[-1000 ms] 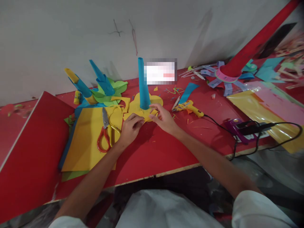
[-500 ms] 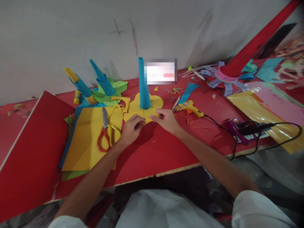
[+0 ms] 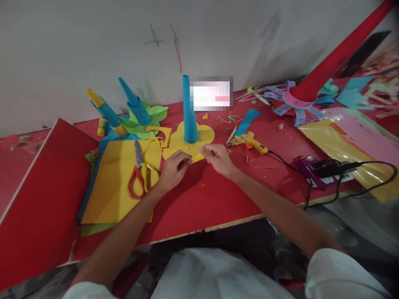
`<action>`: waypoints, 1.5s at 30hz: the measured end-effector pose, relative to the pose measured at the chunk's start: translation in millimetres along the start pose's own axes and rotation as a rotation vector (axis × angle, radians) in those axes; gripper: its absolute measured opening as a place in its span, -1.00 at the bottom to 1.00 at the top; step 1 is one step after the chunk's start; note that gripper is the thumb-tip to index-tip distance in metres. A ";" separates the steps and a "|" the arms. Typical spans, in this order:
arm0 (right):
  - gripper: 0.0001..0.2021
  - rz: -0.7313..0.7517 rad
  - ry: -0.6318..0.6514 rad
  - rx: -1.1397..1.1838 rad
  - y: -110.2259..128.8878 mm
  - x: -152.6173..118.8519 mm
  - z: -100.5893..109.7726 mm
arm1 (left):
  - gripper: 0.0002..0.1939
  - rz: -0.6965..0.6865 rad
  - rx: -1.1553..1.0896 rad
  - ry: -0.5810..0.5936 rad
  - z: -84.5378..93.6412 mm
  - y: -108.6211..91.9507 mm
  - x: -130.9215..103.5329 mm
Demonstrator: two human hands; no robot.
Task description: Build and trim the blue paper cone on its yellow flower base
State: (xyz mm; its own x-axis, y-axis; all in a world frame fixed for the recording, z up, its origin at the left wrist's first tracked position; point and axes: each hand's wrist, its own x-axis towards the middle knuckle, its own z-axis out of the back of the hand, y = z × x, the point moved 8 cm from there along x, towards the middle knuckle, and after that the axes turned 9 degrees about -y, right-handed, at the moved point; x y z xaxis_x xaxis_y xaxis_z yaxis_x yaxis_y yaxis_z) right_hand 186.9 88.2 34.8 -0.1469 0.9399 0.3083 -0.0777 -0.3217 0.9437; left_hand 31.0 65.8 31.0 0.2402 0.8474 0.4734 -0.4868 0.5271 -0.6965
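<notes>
A yellow petal-shaped paper piece (image 3: 205, 133) lies on the red table with a blue paper tube (image 3: 190, 112) upright on it. At its near edge, my left hand (image 3: 176, 168) is closed, with thumb and fingers pinched on a narrow strip of yellow paper (image 3: 197, 158). The strip reaches across to my right hand (image 3: 217, 159), whose fingers are pressed together on it. Red-and-yellow-handled scissors (image 3: 139, 172) rest on yellow sheets (image 3: 109, 178) to the left of my left hand. A yellow glue gun (image 3: 252, 142) lies to the right.
Blue tubes with green petals (image 3: 140, 114) stand at the back left, near a glue stick (image 3: 101, 127). On the left a red board (image 3: 46, 199) slants. A purple power strip (image 3: 314, 170) with black cables is at right, near a red cone (image 3: 336, 54). Paper scraps lie about.
My right hand has shifted slightly, its fingers now closer together on the yellow strip. My left hand has hardly moved.
</notes>
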 end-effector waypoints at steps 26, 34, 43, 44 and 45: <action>-0.36 -0.020 -0.162 0.066 -7.9 3.7 15.7 | -0.73 0.159 -0.049 -0.082 9.9 12.1 1.8; -0.41 -0.040 -0.146 0.071 -13.4 3.8 11.0 | -0.68 0.223 -0.115 -0.122 13.1 19.5 1.2; -0.45 -0.033 -0.150 0.079 -11.5 6.2 16.9 | -0.75 0.212 0.039 -0.253 57.4 23.4 14.0; -0.46 -0.035 -0.137 0.074 -11.6 5.7 15.4 | -0.77 0.207 0.109 -0.249 61.1 26.1 15.6; -0.46 -0.036 -0.124 0.068 -11.5 5.1 14.0 | -0.78 0.213 0.190 -0.230 63.2 30.5 16.9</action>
State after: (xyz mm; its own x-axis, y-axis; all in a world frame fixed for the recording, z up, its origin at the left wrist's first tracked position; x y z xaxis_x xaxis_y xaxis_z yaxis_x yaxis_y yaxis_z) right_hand 200.9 98.3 27.2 -0.0216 0.9589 0.2829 -0.0126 -0.2832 0.9590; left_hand -32.9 92.2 51.9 -0.0675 0.8892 0.4526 -0.6578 0.3014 -0.6902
